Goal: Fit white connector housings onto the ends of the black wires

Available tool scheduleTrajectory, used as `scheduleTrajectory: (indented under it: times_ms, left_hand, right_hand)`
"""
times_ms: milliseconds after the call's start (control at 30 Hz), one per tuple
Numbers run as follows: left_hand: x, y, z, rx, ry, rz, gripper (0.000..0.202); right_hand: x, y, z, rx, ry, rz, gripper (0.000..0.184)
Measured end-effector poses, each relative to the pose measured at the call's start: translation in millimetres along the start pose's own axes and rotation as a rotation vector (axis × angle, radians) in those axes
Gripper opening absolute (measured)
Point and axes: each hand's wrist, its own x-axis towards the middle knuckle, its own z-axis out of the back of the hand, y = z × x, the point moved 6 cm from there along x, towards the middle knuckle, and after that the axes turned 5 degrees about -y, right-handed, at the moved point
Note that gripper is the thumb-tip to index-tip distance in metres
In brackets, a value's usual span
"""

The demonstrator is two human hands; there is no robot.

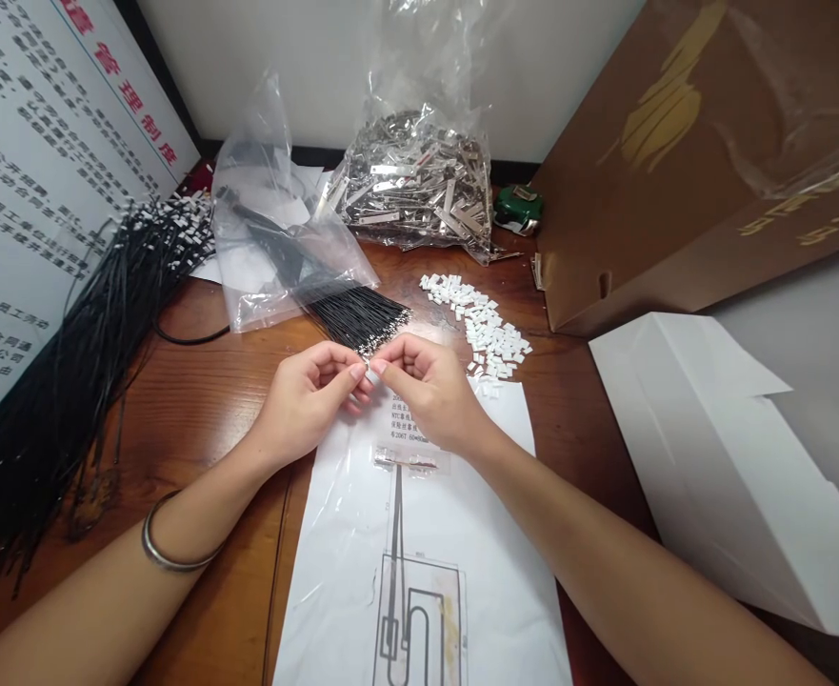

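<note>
My left hand [309, 398] and my right hand [428, 386] meet fingertip to fingertip over a wooden table [197, 400]. Both are pinched shut on a small white plastic connector [370, 373] held between them. Just beyond the fingertips lies a bundle of thin black wires [358, 314] with bare metal tips, spilling from a clear plastic bag [276, 238]. A pile of small white connectors [482, 329] lies right of the bundle. Under my wrists is a plastic-covered drawing sheet [426, 553]. A metal bangle [169, 548] sits on my left forearm.
A clear bag of silver metal clips [419, 181] stands at the back. A heap of black cables with white ends [69, 362] lies left, below a printed wall notice [40, 162]. A brown cardboard box [705, 162], white paper bag [719, 457] and green object [519, 208] are right.
</note>
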Motion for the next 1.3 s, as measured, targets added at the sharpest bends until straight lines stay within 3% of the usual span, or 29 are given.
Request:
scheduleTrajectory:
  times_ms: [367, 600, 700, 1067, 1300]
  left_hand:
    - [-1.4, 2.2, 1.0, 0.039, -0.019, -0.029, 0.021]
    - [-7.8, -8.1, 3.7, 0.377, -0.097, -0.282, 0.014]
    - [-8.9, -8.3, 4.7, 0.443, -0.104, -0.317, 0.015]
    - [-2.1, -5.1, 0.5, 0.087, -0.029, -0.044, 0.019]
    - [0.1, -4.0, 2.1, 0.036, -0.043, 0.005, 0.02]
  right_hand:
    - [-1.1, 2.0, 3.6, 0.021, -0.035, -0.002, 0.015]
    - [-0.4, 1.5, 3.5, 0.076, -0.045, -0.005, 0.014]
    - [-0.7, 0.9, 3.0, 0.07, -0.04, -0.007, 0.014]
    - [-2.2, 6.7, 3.0, 0.02, -0.049, 0.041, 0.014]
    - [-2.1, 3.8, 3.8, 0.001, -0.084, 0.047, 0.012]
